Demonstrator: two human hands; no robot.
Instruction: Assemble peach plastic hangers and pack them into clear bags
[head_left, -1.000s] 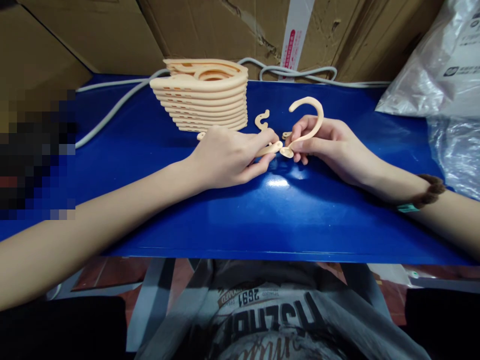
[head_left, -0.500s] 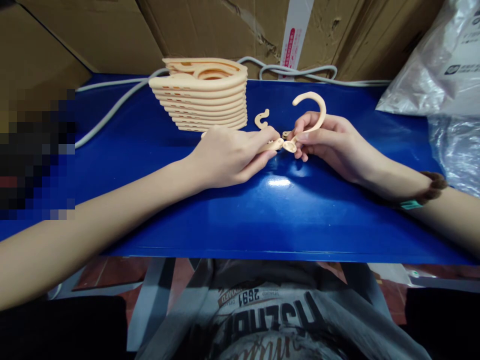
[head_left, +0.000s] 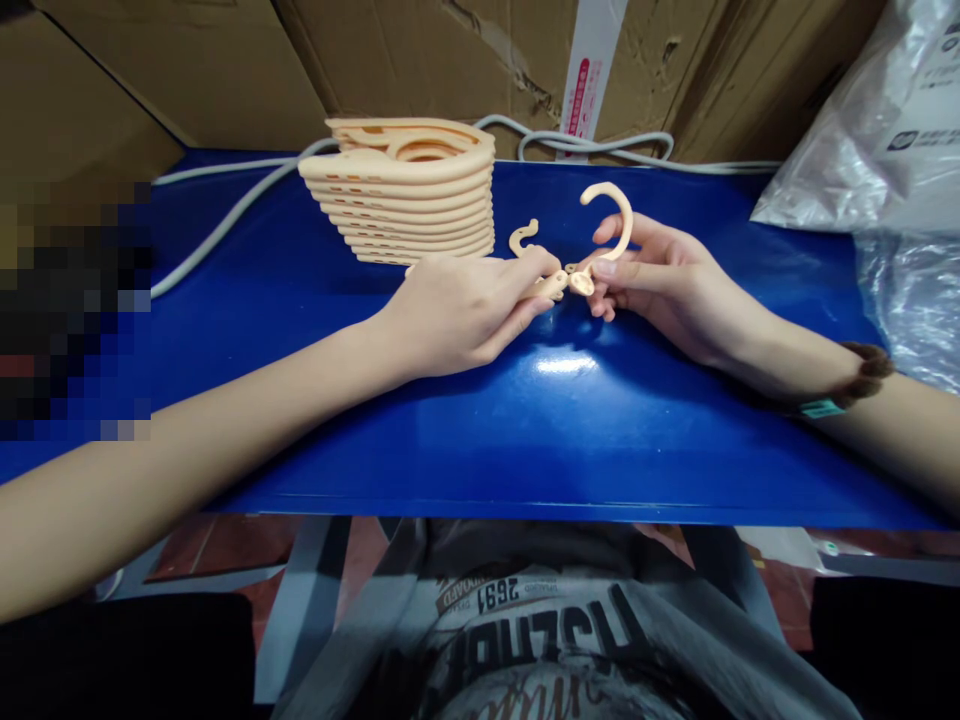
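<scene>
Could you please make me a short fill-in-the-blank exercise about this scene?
The left hand holds a pale piece; the large hook is in the ____ hand.
The tabletop is ____ in colour.
The stack of parts stands nearer the ____ hand.
The brown panel behind the tabletop is made of ____.
Missing words: right; blue; left; cardboard.

Small workshop or packing corner, by the look of it. I'm at a glossy blue tabletop (head_left: 637, 450) with a stack of matching peach-coloured plastic pieces (head_left: 420, 195). Creased brown cardboard (head_left: 420, 60) walls the back; wrinkled clear plastic bag with print (head_left: 862, 150) at right, loose white cable (head_left: 727, 168), reddish tiled floor (head_left: 225, 545) below.
</scene>
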